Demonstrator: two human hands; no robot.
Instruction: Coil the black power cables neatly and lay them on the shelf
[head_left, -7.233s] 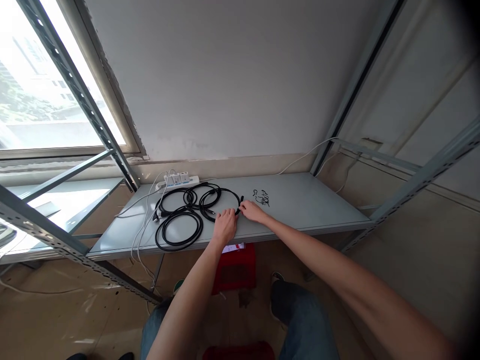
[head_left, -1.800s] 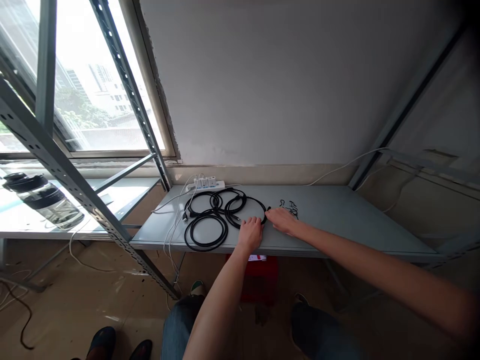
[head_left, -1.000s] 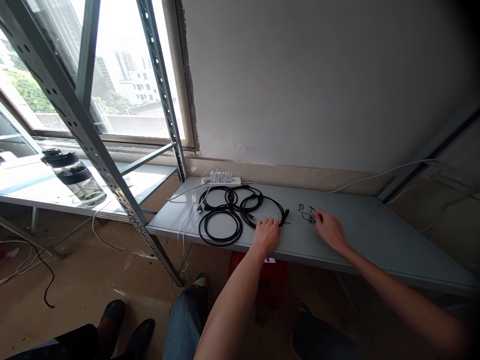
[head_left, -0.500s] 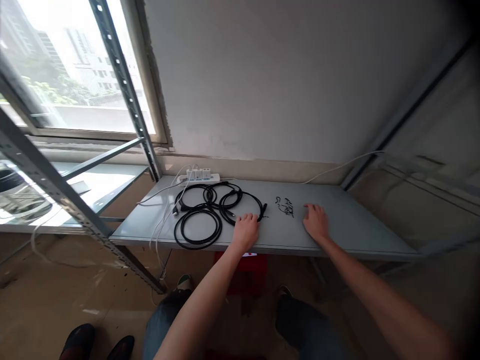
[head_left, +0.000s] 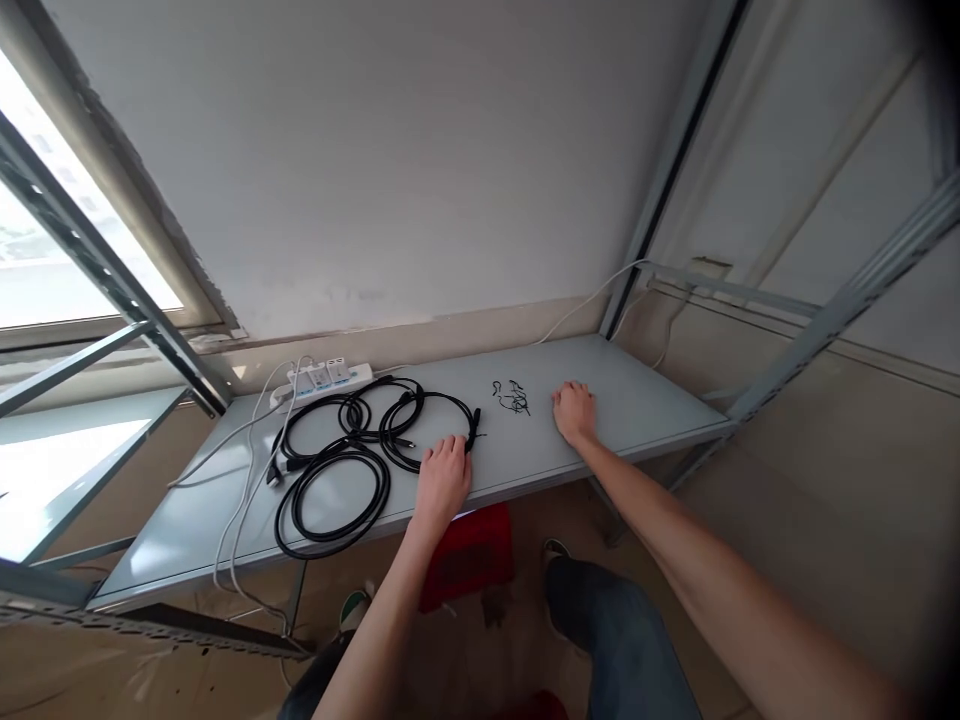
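Black cable loop [head_left: 474,424] lies left of thin ties [head_left: 517,404] on the shelf [head_left: 525,455], your left hand [head_left: 444,475] over its near side; whether that grip clamps is hidden. Your right hand [head_left: 575,410] rests right of the ties, closure unclear. Press lightly, loop flat.

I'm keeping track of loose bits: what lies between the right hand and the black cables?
A small tangle of thin black strands lies between the right hand and the cables, as the head view shows.

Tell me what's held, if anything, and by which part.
The left hand is at the near edge of the rightmost black cable coil, grip unclear; the right hand holds nothing visible.
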